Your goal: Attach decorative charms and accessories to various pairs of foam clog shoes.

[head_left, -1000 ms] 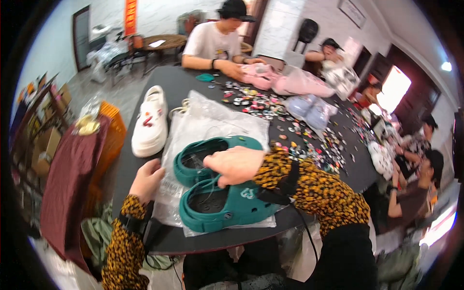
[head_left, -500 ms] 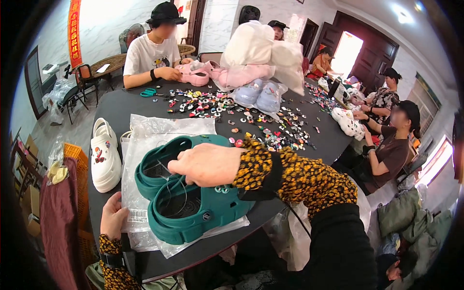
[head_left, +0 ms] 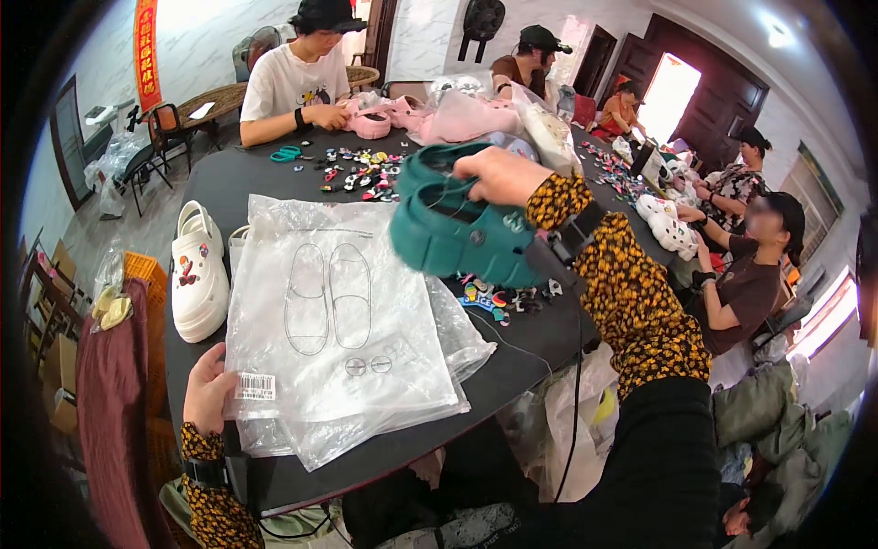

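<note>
A pair of dark green clogs hangs over the table from my right hand, whose fingers are closed at the heel openings, where a thin clear tie shows. Under and left of the clogs lies a flat clear plastic bag with a printed shoe-sole outline and a barcode label. At the bag's lower left corner, my left hand pinches its edge. White clogs with colourful charms on top stand beside the bag, the second one mostly hidden.
Loose shoe charms cover much of the dark table. Green-handled scissors lie near the far left edge. Pink clogs and bagged shoes are at the back. Several people work around the table. A dark cable hangs from my right wrist.
My right hand has lifted the green clogs off the bag and carried them away and to the right. The bag's printed face is now uncovered. My left hand stays at its corner.
</note>
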Demonstrator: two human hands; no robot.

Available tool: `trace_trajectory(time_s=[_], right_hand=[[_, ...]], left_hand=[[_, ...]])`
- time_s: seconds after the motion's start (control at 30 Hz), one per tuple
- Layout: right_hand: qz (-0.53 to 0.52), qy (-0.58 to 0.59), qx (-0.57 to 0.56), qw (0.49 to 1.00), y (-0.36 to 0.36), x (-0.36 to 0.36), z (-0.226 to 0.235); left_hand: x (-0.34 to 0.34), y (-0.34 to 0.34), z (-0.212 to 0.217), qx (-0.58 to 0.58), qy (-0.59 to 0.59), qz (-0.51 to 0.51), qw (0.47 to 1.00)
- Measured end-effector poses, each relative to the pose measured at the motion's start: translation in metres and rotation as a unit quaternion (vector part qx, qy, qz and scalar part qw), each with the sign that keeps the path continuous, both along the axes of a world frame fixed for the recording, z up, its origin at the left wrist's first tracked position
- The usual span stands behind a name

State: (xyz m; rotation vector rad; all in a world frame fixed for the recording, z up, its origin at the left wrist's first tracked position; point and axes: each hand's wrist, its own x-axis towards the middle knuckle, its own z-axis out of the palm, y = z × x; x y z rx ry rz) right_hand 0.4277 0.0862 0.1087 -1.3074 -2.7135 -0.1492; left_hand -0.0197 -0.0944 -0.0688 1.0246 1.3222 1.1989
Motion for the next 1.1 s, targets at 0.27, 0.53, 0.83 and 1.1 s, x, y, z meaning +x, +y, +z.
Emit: trace_trajectory(time_s=[0.27,0.53,0.83,1.1], right_hand=[[-0.166,-0.017,0.155,0.974,0.036,0.078,-0.036],[-0.018,0.132,0.047,0.990,0.003,0.027,-0.061],[-0.096,0.210,-0.308,0.923,-0.069,-0.026,-0.136],[-0.089,0.184,-0.161,0.966,-0.048,-0.010,-0.168]], left_hand=[[-0.006,0.001,-0.006,-0.005,-0.029,-0.014,0.999],[-0.005,0.000,-0.001,-0.010,-0.090,-0.074,0.993],[-0.002,0.002,-0.004,-0.042,-0.109,-0.080,0.990],[0.004,0.002,0.001,-0.034,-0.112,-0.096,0.988]])
